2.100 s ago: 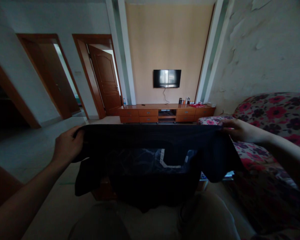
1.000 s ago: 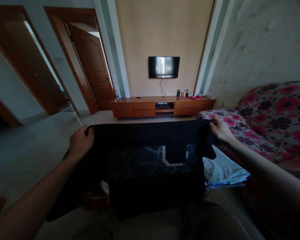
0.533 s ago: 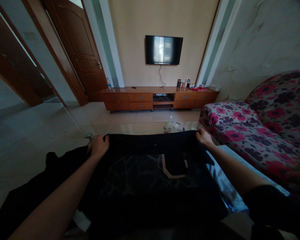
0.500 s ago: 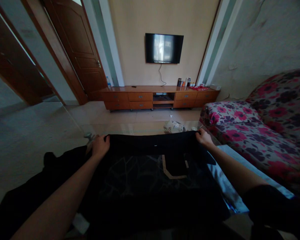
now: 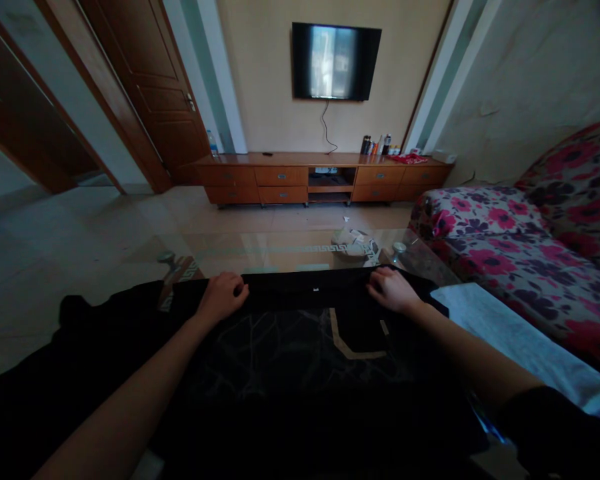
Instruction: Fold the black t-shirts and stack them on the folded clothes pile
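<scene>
The left hand (image 5: 223, 297) rests knuckles-up on the far edge of a black printed cotton T-shirt (image 5: 300, 347), fingers curled down onto the cloth; whether they pinch the hem or only press it I cannot tell. The right hand (image 5: 391, 291) lies on the same edge toward the other corner, fingers loosely spread and flat on the fabric, pressing rather than gripping as far as the view shows.

In the head view, the shirt lies spread on a glass-topped coffee table (image 5: 280, 250) with a patterned border, its pale angular print facing up between the two forearms. One dark sleeve trails off to the left, beyond the left hand. A white folded garment (image 5: 510, 337) lies just beside the shirt on the right, next to a sofa with a red-and-purple flowered cover (image 5: 505, 227). Crumpled white paper (image 5: 353, 241) sits on the glass beyond the hands.

In my judgement, the smooth glass is the risk: the cloth may slide or bunch under the palms, and the trailing sleeve could drag the shirt off the edge.
</scene>
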A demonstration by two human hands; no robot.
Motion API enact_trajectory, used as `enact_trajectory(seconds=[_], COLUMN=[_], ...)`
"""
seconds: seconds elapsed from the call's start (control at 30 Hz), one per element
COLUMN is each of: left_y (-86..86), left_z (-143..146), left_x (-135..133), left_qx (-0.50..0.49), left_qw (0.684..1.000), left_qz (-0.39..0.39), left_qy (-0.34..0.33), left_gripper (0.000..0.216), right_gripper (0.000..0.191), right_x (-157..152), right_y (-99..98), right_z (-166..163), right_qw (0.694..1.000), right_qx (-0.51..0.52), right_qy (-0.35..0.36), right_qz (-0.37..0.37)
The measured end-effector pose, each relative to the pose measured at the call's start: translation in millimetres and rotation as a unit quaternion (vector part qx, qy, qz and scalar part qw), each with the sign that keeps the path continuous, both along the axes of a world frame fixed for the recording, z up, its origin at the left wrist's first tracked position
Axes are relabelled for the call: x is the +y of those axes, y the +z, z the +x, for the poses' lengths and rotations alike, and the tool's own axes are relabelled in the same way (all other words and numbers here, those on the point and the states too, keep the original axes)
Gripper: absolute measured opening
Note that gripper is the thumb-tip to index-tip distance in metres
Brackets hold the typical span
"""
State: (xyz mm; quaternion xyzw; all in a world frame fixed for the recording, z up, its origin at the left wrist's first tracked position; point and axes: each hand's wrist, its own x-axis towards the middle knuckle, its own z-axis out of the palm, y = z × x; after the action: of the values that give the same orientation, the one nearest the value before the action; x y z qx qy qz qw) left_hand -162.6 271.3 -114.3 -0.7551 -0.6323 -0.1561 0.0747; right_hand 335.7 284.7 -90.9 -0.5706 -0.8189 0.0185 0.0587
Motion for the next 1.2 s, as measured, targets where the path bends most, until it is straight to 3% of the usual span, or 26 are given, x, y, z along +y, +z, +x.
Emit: enact_trajectory(seconds=[0.03, 0.1, 0.23, 0.3, 0.4, 0.53, 0.63, 0.83, 1.0, 1.2], left_y=[5.1, 10.8, 3.1, -7.4, -25.8, -46.2, -53.5, -48.4, -37.3, -38.2], left_z=[9, 27, 49, 52, 52, 53, 55, 59, 68, 67], left_x=[-4, -8, 3, 15, 32, 41, 40, 37, 25, 17], left_qx=[0.011, 0.019, -0.037, -0.075, -0.097, -0.074, -0.052, -0.043, -0.058, -0.059], left_qw=[0.999, 0.992, 0.973, 0.977, 0.988, 0.994, 0.996, 0.997, 0.995, 0.997], left_qz=[-0.007, -0.03, -0.108, -0.089, -0.07, -0.08, -0.055, -0.057, 0.051, 0.001], left_qy=[-0.051, -0.125, -0.198, -0.18, -0.1, 0.004, 0.04, 0.04, 0.058, 0.054], left_gripper=[0.024, 0.026, 0.031, 0.037, 0.056, 0.064, 0.062, 0.063, 0.05, 0.042], right_gripper=[0.025, 0.026, 0.033, 0.051, 0.067, 0.063, 0.061, 0.06, 0.054, 0.046], right_x=[-2, -3, 11, 21, 34, 40, 43, 45, 33, 22], right_y=[-0.1, -3.9, -19.4, -26.0, -33.0, -42.3, -49.5, -51.5, -43.6, -35.1], right_z=[-9, -27, -53, -60, -69, -78, -82, -83, -88, -92], right_qw=[0.998, 0.993, 0.996, 0.998, 0.997, 0.992, 0.99, 0.99, 0.984, 0.985], right_qx=[0.006, 0.026, 0.067, 0.067, 0.057, 0.042, 0.017, 0.011, 0.041, 0.033], right_qy=[0.056, 0.1, 0.056, 0.017, -0.048, -0.117, -0.137, -0.138, -0.166, -0.164], right_qz=[-0.034, -0.063, -0.022, -0.016, -0.023, -0.013, -0.008, -0.024, 0.046, 0.051])
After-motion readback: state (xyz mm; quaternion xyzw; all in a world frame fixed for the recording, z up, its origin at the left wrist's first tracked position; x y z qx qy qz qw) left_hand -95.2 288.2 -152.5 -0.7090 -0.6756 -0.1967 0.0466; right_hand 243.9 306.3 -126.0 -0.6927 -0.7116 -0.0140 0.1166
